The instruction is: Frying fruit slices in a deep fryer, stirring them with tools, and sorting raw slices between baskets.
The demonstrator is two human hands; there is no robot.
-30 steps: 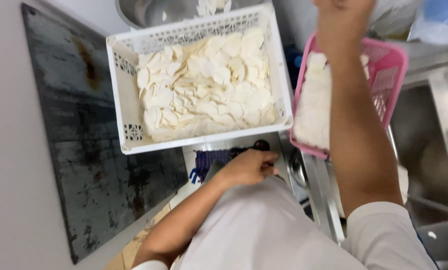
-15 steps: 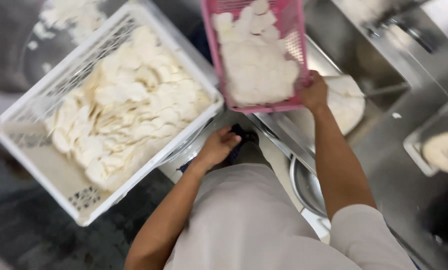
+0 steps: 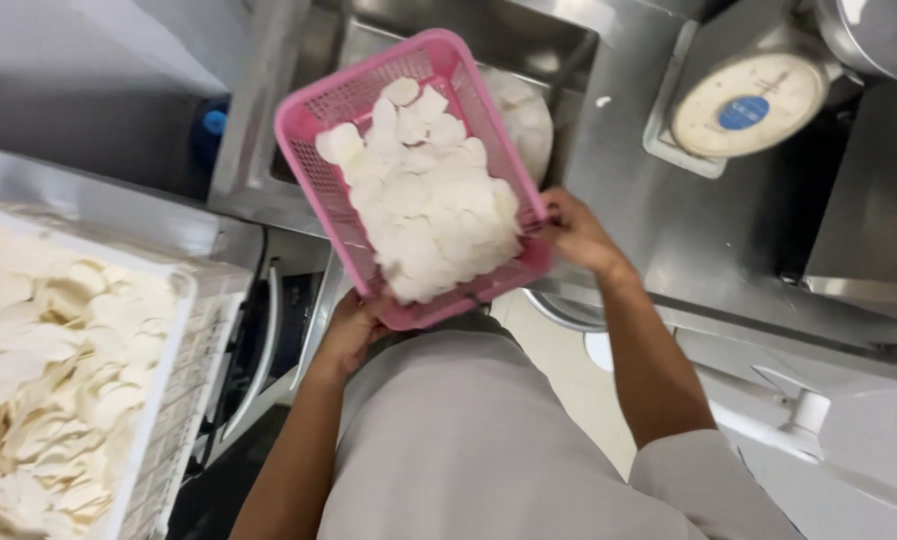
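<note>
A pink plastic basket (image 3: 314, 170) full of thin white slices (image 3: 424, 200) is held in front of my chest, tilted toward me. My left hand (image 3: 349, 330) grips the basket's near left corner from below. My right hand (image 3: 574, 232) holds its right rim. Both arms come up from the bottom of the view, in a light grey shirt. The basket hangs over the edge of a steel sink (image 3: 409, 30).
A white slotted crate (image 3: 174, 400) heaped with the same white slices stands at the left. A round dial scale (image 3: 749, 105) sits on the steel counter (image 3: 649, 200) at the upper right. A blue-capped object (image 3: 214, 122) lies beside the sink.
The pink basket has come down and toward my chest. My left hand rose from my waist and took hold of its near corner. The view swung right, pushing the white crate to the left edge.
</note>
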